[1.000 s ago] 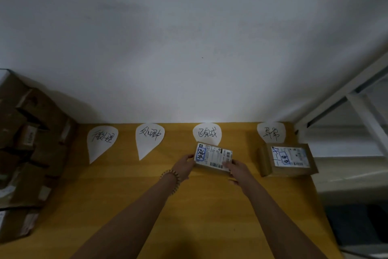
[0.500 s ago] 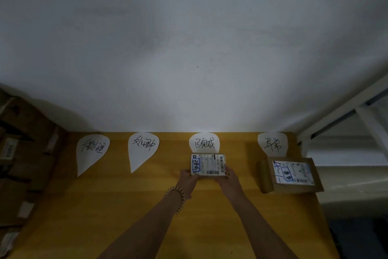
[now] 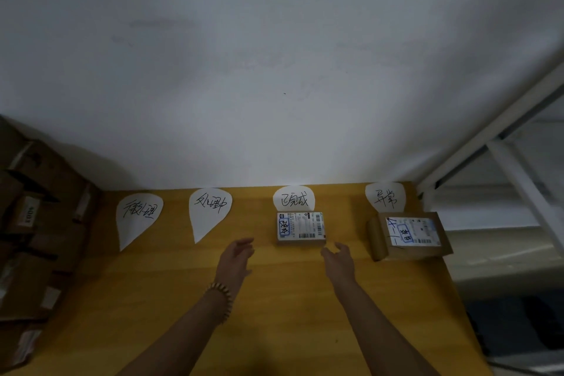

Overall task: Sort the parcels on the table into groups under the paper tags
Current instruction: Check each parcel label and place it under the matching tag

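Just this side of the small parcel [image 3: 300, 228], which lies under the third tag [image 3: 293, 198], left hand [image 3: 238, 256] and right hand [image 3: 338, 258] hover empty, fingers loosely spread; draw back without nudging it.

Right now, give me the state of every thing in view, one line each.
small parcel: flat on the table, label up, below the third tag, no hand on it.
large parcel: flat, label up, below the fourth tag.
first tag: no parcel below.
second tag: no parcel below.
left hand: open, holds nothing.
right hand: open, holds nothing.
brown boxes: piled at left.
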